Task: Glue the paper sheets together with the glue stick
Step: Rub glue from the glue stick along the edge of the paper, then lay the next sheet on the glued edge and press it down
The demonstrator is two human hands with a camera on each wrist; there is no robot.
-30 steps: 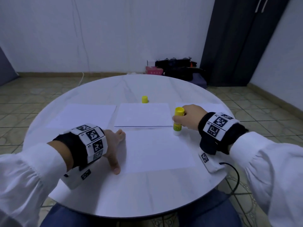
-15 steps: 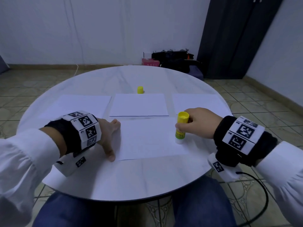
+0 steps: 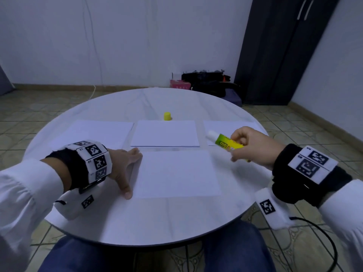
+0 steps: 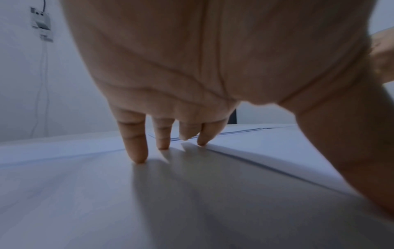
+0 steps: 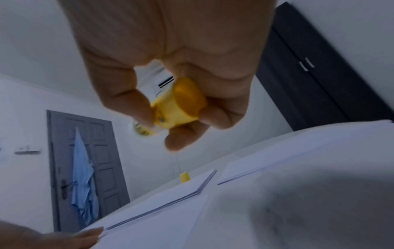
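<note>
Head view: a round white table carries four lots of white paper. The near sheet lies alone at the front; behind it sit a left sheet, a middle stack and a right sheet. The left hand lies at the near sheet's left edge with straight, spread fingers, fingertips down on the tabletop and the index tip at the sheet's corner. The right hand is lifted above the table's right side and grips the glue stick in curled fingers, the stick tilted with its white glue end pointing left. Its yellow cap stands just behind the middle stack
</note>
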